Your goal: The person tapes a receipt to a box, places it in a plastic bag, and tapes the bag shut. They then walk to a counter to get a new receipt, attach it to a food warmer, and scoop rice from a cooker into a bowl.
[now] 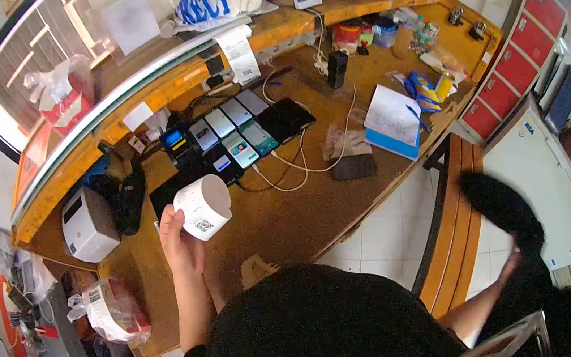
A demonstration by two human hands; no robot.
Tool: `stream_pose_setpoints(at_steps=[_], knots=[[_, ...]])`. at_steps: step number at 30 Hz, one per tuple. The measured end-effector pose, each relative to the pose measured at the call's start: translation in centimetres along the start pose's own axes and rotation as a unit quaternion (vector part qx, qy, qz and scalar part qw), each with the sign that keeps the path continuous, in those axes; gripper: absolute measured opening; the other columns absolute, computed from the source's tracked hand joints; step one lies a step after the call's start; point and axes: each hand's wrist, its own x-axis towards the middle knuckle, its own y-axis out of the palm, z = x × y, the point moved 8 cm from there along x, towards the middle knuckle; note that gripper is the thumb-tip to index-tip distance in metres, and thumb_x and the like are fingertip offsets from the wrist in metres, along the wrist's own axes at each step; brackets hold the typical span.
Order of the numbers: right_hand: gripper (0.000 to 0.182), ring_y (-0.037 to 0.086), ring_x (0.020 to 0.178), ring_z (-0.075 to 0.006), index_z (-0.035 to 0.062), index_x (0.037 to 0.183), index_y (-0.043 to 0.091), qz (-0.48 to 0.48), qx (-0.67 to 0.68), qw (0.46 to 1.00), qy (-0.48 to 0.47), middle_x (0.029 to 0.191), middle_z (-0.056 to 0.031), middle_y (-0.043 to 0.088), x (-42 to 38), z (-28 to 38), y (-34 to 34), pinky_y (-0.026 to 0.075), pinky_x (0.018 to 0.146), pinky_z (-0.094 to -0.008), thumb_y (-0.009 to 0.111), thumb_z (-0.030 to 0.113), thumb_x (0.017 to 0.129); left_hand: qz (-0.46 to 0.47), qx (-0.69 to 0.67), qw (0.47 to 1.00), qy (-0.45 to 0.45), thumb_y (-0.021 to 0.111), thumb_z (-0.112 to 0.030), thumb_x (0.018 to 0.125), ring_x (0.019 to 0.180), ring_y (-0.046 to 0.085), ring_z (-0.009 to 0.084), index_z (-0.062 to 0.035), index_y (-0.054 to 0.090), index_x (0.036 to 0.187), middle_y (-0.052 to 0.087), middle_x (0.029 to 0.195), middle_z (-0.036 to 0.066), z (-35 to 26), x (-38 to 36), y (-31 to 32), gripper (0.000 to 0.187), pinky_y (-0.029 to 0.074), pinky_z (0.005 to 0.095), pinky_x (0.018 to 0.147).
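Note:
My left hand (176, 239) is closed on a curled white paper slip (203, 208), thumb and fingers pinching its left side. A QR code and small print show on the slip's outer face. It is held up over the wooden desk (292, 228), in front of several phones (240, 150) laid out in rows. My right forearm (474, 314) reaches out to the right, low beside the bench. At its end a blurred black shape (500, 208) and dark cloth cover most of my right hand, and its fingers are hidden.
White cables (292, 186) run across the desk from the phones. A notepad (392, 120) with a pen lies at the right. A white box-shaped device (89, 224) stands at the left. Beside the desk are a slatted wooden bench (449, 243) and red lockers (516, 65).

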Motion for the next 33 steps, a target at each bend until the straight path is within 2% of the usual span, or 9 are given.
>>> stream_pose_setpoints(at_steps=[2,5,8,10,12,14,20,24,33], knots=[[0.053,0.052,0.096,-0.0259,0.0083,0.105,0.051,-0.138,-0.026,0.982,-0.130,0.104,-0.0118,0.057,-2.0,0.9,-2.1,0.041,0.071,-0.0474,0.041,0.055,0.081,-0.001,-0.005,1.000,-0.010,0.049,-0.011,0.084,0.081,0.055,0.0132,-0.0067,0.048,0.080,0.057,0.087,0.005,0.2,-0.1,-0.8,0.006,0.044,0.0282,0.075],[0.053,0.049,0.091,-0.0246,0.0097,0.103,0.050,-0.480,-0.177,0.859,-0.008,0.096,-0.0097,0.056,-10.8,-6.4,-11.4,0.037,0.072,-0.0436,0.038,0.057,0.081,-0.007,0.016,1.000,-0.022,0.049,-0.012,0.084,0.080,0.055,0.0129,-0.0069,0.047,0.080,0.057,0.086,0.005,0.0,-0.5,-0.8,0.007,0.044,0.0281,0.075],[0.042,0.044,0.087,-0.0168,0.0049,0.102,0.048,-0.302,-0.211,0.902,0.225,0.093,-0.0058,0.046,-13.7,-14.0,6.5,0.036,0.072,-0.0318,0.041,0.042,0.084,0.025,0.020,0.999,-0.007,0.050,-0.013,0.084,0.079,0.054,0.0123,-0.0070,0.047,0.080,0.057,0.085,0.004,-1.1,-0.8,0.2,0.008,0.043,0.0269,0.074],[0.039,0.044,0.087,-0.0152,0.0036,0.107,0.047,-0.083,-0.103,0.967,0.217,0.092,-0.0059,0.047,-12.3,-16.3,17.2,0.037,0.072,-0.0312,0.044,0.035,0.084,0.036,0.033,0.999,0.014,0.051,-0.013,0.084,0.079,0.054,0.0121,-0.0067,0.047,0.080,0.057,0.085,0.004,-2.4,-1.1,0.6,0.009,0.043,0.0265,0.074],[0.055,0.044,0.092,-0.0180,0.0036,0.117,0.040,0.079,0.026,0.983,0.162,0.102,-0.0071,0.046,-10.4,-13.2,28.0,0.037,0.078,-0.0346,0.054,0.040,0.079,0.041,0.053,0.997,0.029,0.052,-0.014,0.083,0.079,0.054,0.0119,-0.0064,0.047,0.079,0.057,0.086,0.005,-3.6,-1.6,0.4,0.010,0.042,0.0261,0.074],[0.063,0.043,0.097,-0.0221,0.0079,0.119,0.042,0.306,0.176,0.932,-0.086,0.115,-0.0088,0.046,-9.9,-4.9,36.6,0.033,0.081,-0.0370,0.056,0.050,0.074,0.051,0.048,0.996,0.050,0.052,-0.014,0.083,0.079,0.054,0.0120,-0.0056,0.047,0.080,0.057,0.086,0.005,-4.6,-2.4,0.1,0.010,0.042,0.0258,0.074],[0.031,0.045,0.105,-0.0160,0.0096,0.104,0.055,0.284,0.501,0.761,-0.299,0.117,-0.0036,0.049,-12.0,7.3,41.7,0.033,0.094,-0.0383,0.061,0.024,0.077,0.016,0.076,0.992,0.103,0.053,-0.022,0.082,0.089,0.054,0.0174,-0.0010,0.048,0.092,0.055,0.096,0.010,-6.2,-4.7,-2.8,0.024,0.042,0.0313,0.080],[0.015,0.045,0.080,-0.0226,0.0034,0.086,0.047,0.252,0.524,0.741,-0.335,0.084,-0.0100,0.044,-11.6,11.4,38.9,0.036,0.076,-0.0377,0.050,0.018,0.083,-0.010,0.088,0.989,0.122,0.052,-0.022,0.083,0.088,0.054,0.0181,-0.0018,0.046,0.087,0.056,0.095,0.011,-7.3,-6.1,-4.2,0.022,0.042,0.0320,0.081],[0.014,0.046,0.079,-0.0211,0.0021,0.084,0.047,0.312,0.529,0.714,-0.337,0.081,-0.0090,0.046,-10.1,11.7,40.1,0.039,0.078,-0.0367,0.052,0.013,0.076,-0.072,0.041,0.992,0.099,0.049,-0.012,0.085,0.077,0.054,0.0112,-0.0056,0.047,0.079,0.057,0.084,0.006,-7.5,-7.3,-5.3,0.009,0.044,0.0253,0.070]])
